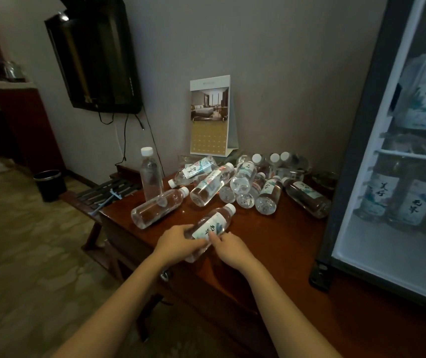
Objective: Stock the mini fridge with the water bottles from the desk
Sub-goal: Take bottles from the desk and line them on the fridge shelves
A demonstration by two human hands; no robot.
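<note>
A labelled water bottle (pixel 213 223) lies on its side on the dark wooden desk (pixel 271 244), cap pointing up-right. My left hand (pixel 178 242) grips its lower end from the left. My right hand (pixel 228 245) touches its label from the right with fingers on it. Behind it, a pile of several water bottles (pixel 242 182) lies on the desk, one unlabelled bottle (pixel 151 174) stands upright at the left, and another bottle (pixel 159 208) lies beside it. The mini fridge (pixel 398 140) stands at the right with bottles on its shelves.
A desk calendar (pixel 211 117) stands against the wall behind the pile. A wall-mounted TV (pixel 95 55) hangs at upper left. A black waste bin (pixel 50 184) and a luggage rack (pixel 108 192) sit left of the desk. A glass ashtray (pixel 325 178) is near the fridge.
</note>
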